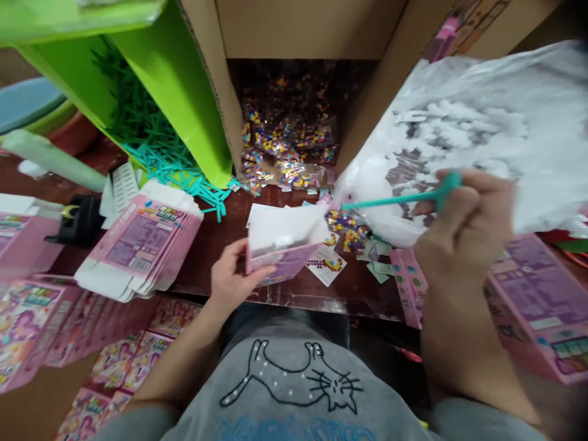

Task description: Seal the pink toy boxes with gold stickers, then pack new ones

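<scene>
My left hand [233, 274] grips an open pink carton [289, 260] by its near left corner, thumb on the printed side. The carton's white inside faces up and away from me, with a small white thing in it. My right hand [463, 233], slightly blurred, pinches a teal plastic stick [390, 200] by its wider end. The stick's thin tip points left, beyond the carton's right side. Behind that tip lies a small pink item I cannot make out. Bags of colourful beads [351, 231] and a printed pattern card [328, 264] lie right of the carton.
A green bin [169, 92] of teal sticks [184, 177] stands left, beside a cardboard box [229, 122] of bagged beads [294, 174]. White plastic sheeting [505, 79] with white pieces lies right. Flattened cartons [142, 239], a tape dispenser [79, 220] and filled-out pink boxes [546, 300] surround the table.
</scene>
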Demonstrator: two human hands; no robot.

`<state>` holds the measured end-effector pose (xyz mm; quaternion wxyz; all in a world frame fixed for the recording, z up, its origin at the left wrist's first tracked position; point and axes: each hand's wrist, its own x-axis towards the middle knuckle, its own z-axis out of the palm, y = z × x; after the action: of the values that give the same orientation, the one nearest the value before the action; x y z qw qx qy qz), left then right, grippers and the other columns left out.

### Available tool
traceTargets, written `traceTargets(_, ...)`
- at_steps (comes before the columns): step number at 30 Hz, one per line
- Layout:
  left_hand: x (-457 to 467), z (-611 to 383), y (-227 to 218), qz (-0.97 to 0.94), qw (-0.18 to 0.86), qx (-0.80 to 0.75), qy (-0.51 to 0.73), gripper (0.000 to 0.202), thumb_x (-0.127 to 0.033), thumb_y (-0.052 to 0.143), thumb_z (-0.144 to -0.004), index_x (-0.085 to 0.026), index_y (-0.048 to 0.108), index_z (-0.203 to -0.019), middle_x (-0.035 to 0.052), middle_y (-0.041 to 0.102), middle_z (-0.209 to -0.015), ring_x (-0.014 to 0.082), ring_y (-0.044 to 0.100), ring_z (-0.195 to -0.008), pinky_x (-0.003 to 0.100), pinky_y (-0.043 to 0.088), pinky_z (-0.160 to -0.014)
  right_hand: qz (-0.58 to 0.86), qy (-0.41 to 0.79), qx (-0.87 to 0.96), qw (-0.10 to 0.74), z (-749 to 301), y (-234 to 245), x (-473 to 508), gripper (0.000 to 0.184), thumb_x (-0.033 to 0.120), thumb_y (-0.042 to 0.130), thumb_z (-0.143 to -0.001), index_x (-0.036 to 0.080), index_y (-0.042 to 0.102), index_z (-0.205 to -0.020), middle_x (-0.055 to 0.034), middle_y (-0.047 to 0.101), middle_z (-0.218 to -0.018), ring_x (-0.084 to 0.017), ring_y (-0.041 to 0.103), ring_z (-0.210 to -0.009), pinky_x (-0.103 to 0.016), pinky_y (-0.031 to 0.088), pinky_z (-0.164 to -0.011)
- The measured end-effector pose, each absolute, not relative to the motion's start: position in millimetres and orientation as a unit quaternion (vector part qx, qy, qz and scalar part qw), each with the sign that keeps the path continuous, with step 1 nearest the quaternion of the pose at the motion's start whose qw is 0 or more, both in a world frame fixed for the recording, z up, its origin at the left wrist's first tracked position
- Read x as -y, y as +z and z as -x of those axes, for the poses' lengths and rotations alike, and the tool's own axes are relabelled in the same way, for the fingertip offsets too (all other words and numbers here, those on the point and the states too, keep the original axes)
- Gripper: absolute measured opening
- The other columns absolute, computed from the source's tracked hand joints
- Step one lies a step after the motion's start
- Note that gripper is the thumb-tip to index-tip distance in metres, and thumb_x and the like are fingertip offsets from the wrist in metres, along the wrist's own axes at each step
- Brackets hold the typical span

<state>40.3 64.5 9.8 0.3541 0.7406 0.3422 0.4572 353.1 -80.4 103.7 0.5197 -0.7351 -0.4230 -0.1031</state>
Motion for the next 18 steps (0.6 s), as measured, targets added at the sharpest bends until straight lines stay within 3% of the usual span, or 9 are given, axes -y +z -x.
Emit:
traceTargets(2,-69.7,-36.7,7.3,-0.689,0.366,-0.400,0.481,0.062,-0.046,0.098,-0.072,-0.016,0.071,-0.119,0.0052,0.080,-0.097,0.0208,0.079,-0.081,0.030,0.068,-0.074,0.807,-0.063,0.393,0.435,-371.4,88.7,66.5,0.060,0.071,0.034,-0.110,0.023,0.069,-0.102,-0.0109,0.073,-0.090,-0.022,0.063,-0.068,-0.037,0.049,-0.064)
traceTargets(4,-76.3,-30.3,6.9,-0.641,0.372,-0.449,0.499,0.058,-0.040,0.098,-0.071,-0.015,0.070,-0.115,0.0040,0.079,-0.093,0.0192,0.078,-0.076,0.027,0.066,-0.069,0.847,0.046,0.431,0.309,-380.3,66.2,47.2,0.067,0.072,0.034,-0.110,0.021,0.068,-0.083,-0.0093,0.072,-0.075,-0.022,0.066,-0.068,-0.033,0.049,-0.064)
traceTargets(6,-81.0,-25.9,9.7,-0.613,0.378,-0.477,0.505,0.053,-0.036,0.097,-0.071,-0.015,0.070,-0.111,0.0039,0.079,-0.093,0.0185,0.077,-0.075,0.026,0.065,-0.069,0.851,0.150,0.472,0.175,-375.2,42.4,24.2,0.057,0.063,0.047,-0.110,0.018,0.073,-0.086,-0.0102,0.078,-0.083,-0.023,0.073,-0.080,-0.031,0.053,-0.074)
traceTargets(8,-81.5,-25.1,14.3,-0.606,0.386,-0.480,0.503,0.048,-0.035,0.095,-0.072,-0.015,0.069,-0.108,0.0038,0.079,-0.092,0.0182,0.077,-0.076,0.027,0.065,-0.071,0.850,0.212,0.478,0.065,-361.5,23.7,-0.1,0.045,0.053,0.052,-0.109,0.017,0.078,-0.106,-0.0152,0.082,-0.104,-0.027,0.077,-0.098,-0.033,0.055,-0.086)
traceTargets(10,-78.1,-27.0,18.3,-0.620,0.391,-0.469,0.493,0.046,-0.035,0.095,-0.073,-0.016,0.069,-0.106,0.0037,0.079,-0.091,0.0184,0.077,-0.076,0.027,0.066,-0.072,0.855,0.229,0.465,0.029,-350.1,12.9,-22.5,0.041,0.048,0.055,-0.107,0.016,0.079,-0.118,-0.0211,0.080,-0.119,-0.033,0.077,-0.111,-0.040,0.056,-0.093)
traceTargets(12,-72.7,-29.2,21.2,-0.650,0.385,-0.447,0.479,0.048,-0.040,0.096,-0.073,-0.016,0.070,-0.105,0.0028,0.078,-0.088,0.0182,0.076,-0.074,0.026,0.065,-0.069,0.852,0.244,0.463,0.004,-347.4,8.8,-39.9,0.040,0.043,0.057,-0.104,0.013,0.080,-0.118,-0.0245,0.078,-0.125,-0.037,0.076,-0.117,-0.043,0.056,-0.095)
traceTargets(15,-65.0,-29.0,26.0,-0.716,0.335,-0.385,0.476,0.055,-0.053,0.098,-0.072,-0.017,0.072,-0.104,0.0023,0.078,-0.086,0.0190,0.076,-0.070,0.026,0.064,-0.063,0.829,0.266,0.492,-0.011,-355.6,11.8,-50.7,0.032,0.037,0.065,-0.099,0.011,0.083,-0.107,-0.0237,0.080,-0.123,-0.036,0.076,-0.117,-0.039,0.056,-0.094)
traceTargets(18,-62.1,-24.9,34.4,-0.801,0.279,-0.258,0.462,0.053,-0.052,0.100,-0.073,-0.022,0.075,-0.108,0.0039,0.083,-0.095,0.0222,0.080,-0.080,0.030,0.068,-0.072,0.804,0.269,0.531,-0.004,-363.7,28.7,-36.3,0.027,0.034,0.067,-0.098,0.012,0.083,-0.098,-0.0186,0.083,-0.112,-0.031,0.078,-0.109,-0.034,0.057,-0.090)
